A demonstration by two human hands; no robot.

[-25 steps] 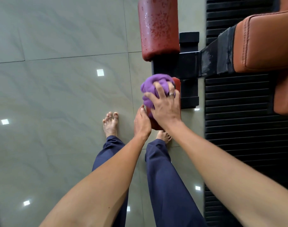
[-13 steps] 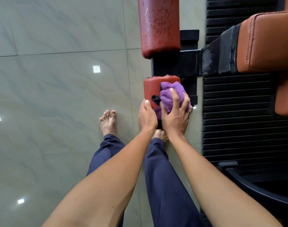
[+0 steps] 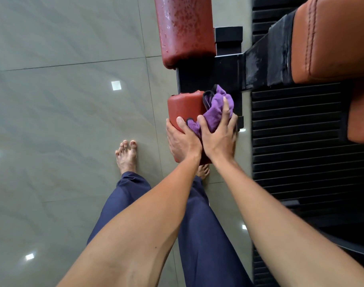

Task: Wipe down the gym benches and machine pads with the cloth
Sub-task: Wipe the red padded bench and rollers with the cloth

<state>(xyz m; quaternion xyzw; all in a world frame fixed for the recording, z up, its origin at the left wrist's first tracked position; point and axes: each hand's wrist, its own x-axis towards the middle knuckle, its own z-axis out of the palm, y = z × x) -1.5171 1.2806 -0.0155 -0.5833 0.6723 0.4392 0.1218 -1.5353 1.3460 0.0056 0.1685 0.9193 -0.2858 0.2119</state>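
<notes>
The floor is glossy grey-green tile with thin grout lines and small bright squares of reflected light. Along its right side lies a black ribbed rubber mat. A black steel frame carries two red roller pads. The upper roller pad is speckled with droplets. The left hand grips the near end of the lower roller pad, thumb on top and fingers wrapped beneath. The right hand has its fingers curled over the bunched purple cloth, pressing it against that pad's right side, beside the frame. A brown stitched seat pad sits above the mat. Bare feet and navy trousers show below.
</notes>
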